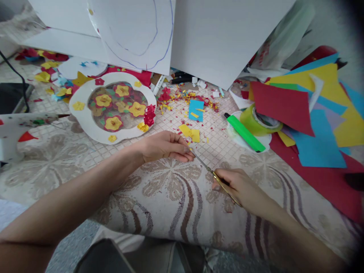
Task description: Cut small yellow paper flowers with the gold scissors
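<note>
My right hand [237, 185] is closed around the handles of gold scissors [207, 168], whose blades point up and left. My left hand [167, 146] has its fingers pinched together at the blade tips; whatever it pinches is too small to make out. Just beyond it lie small yellow paper pieces [190, 132] and a blue paper piece [196, 110] on the patterned cloth [170, 197]. A white flower-shaped frame [85, 117] filled with red and yellow paper flowers sits to the left.
A green marker [244, 132] and a roll of yellow-green tape [253, 119] lie to the right, next to a pile of red, blue and yellow paper sheets [313, 125]. White boards [216, 38] lean at the back. Paper scraps [184, 96] litter the middle.
</note>
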A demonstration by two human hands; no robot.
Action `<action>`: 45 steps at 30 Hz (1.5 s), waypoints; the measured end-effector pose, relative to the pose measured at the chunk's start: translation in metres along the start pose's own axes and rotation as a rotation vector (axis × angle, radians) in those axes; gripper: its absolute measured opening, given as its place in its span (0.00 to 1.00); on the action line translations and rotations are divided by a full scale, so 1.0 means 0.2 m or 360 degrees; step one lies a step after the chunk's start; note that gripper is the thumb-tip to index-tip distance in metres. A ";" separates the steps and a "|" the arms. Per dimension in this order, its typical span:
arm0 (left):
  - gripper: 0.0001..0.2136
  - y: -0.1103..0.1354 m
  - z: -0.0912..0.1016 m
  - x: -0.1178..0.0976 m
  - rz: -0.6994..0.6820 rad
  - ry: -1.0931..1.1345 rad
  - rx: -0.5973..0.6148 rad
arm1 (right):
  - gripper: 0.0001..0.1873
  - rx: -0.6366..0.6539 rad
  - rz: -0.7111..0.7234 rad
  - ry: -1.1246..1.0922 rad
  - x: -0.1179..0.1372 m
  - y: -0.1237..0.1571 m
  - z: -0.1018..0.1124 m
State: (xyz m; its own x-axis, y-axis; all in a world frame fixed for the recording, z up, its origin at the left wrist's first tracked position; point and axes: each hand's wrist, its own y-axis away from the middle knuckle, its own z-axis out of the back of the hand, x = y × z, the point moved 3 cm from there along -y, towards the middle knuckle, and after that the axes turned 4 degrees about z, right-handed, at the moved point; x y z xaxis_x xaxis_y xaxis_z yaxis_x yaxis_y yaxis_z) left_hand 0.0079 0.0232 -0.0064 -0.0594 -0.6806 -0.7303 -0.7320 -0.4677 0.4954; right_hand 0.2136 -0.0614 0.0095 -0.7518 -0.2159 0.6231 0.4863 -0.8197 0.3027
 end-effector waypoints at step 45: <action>0.04 0.00 0.01 0.01 0.0025 0.0024 -0.0037 | 0.22 0.0059 -0.0132 0.0102 -0.02 0.02 -0.01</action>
State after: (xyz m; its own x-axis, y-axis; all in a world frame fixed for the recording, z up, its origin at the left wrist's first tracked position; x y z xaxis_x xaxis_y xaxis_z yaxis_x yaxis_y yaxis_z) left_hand 0.0070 0.0226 -0.0082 -0.0604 -0.6965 -0.7151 -0.7149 -0.4698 0.5179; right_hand 0.2175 -0.0651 0.0069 -0.8166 -0.1826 0.5475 0.4363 -0.8164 0.3784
